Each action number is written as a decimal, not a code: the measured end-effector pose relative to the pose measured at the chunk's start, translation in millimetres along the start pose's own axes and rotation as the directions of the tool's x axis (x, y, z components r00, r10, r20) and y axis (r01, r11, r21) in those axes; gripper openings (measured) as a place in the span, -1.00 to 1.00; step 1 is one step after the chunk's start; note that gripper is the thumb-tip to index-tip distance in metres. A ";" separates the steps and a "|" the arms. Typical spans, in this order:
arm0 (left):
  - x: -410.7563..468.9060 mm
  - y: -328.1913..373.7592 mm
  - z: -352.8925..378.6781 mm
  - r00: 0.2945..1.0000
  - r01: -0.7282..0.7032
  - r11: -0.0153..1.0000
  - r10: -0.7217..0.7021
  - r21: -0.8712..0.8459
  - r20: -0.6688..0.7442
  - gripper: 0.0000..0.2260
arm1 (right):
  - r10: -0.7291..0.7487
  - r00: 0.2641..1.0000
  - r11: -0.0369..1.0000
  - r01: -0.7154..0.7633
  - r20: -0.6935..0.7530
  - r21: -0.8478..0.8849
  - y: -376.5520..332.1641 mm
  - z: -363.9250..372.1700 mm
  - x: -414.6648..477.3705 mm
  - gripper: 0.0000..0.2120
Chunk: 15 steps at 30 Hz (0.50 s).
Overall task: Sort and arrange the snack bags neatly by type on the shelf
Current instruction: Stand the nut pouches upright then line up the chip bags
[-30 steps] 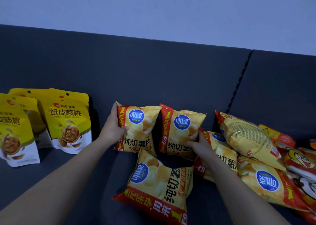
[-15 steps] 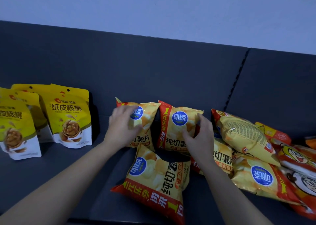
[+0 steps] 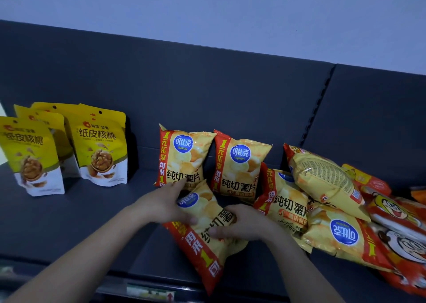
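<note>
Find walnut pouches [image 3: 101, 150] grouped at shelf [image 3: 92, 212] left, two chip bags [image 3: 182, 157] upright. Third chip bag [image 3: 207, 252] flat mid-shelf, grasped by fingers [image 3: 188, 219] of left hand [image 3: 161, 207] and right hand [image 3: 245, 224]. Leaves right heap [image 3: 334, 212], seemingly mixed

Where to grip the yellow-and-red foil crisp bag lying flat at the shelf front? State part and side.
Take the yellow-and-red foil crisp bag by its two long edges: left hand from the red-band side, right hand from the plain yellow side. Its middle is puffed, and its logo end points away, so it should tip upright.
</note>
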<state>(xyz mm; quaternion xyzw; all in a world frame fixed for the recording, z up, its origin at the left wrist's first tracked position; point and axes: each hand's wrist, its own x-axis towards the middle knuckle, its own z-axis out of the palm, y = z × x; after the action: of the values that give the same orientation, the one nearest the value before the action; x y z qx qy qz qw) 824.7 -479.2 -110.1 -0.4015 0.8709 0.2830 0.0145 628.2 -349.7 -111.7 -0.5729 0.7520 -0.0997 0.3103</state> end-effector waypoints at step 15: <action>-31.6 -32.6 -16.5 0.910 -0.279 0.854 0.089 -0.439 -0.404 -0.54 | -0.096 0.991 0.770 0.133 -0.093 0.624 -17.9 22.9 2.0 -0.10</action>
<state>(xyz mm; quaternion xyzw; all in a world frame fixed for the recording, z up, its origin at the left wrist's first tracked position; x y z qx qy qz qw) 872.5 -482.5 -104.0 -0.3510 0.7930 0.4126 -0.2787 655.5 -352.6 -121.4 -0.4781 0.6475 -0.3797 0.4561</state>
